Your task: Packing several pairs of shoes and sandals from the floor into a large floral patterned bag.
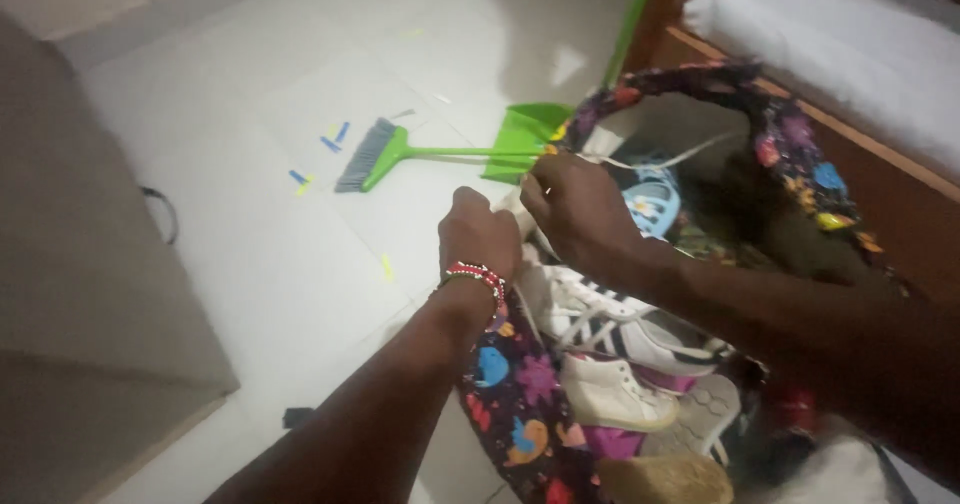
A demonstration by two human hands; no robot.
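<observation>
Left hand (478, 232), beaded red-and-white bracelet (478, 276) at the wrist, is curled shut with knuckles up; seen from the back, so what the fingers close on cannot be told; it sits just over the near rim of the patterned fabric bag (515, 404). Right hand (580, 209) lies just beside it, fingers pressed together in a pinch on a thin white lace (668, 157) at the bag's far rim; the lace runs off to the right across the opening. Bag: dark cloth with bright bird and flower print, mouth open, on the floor against a wooden bed frame (880, 179). Contents visible: 1 white sneaker with dark stripes (610, 324); 1 small white shoe (610, 392) below it; 1 light blue sandal (648, 199) near the right hand. Beyond the hands, on the white tiled floor (250, 244): green broom (385, 154) lying flat, its handle touching a green dustpan (525, 139); small blue and yellow scraps (320, 159) near the bristles.
</observation>
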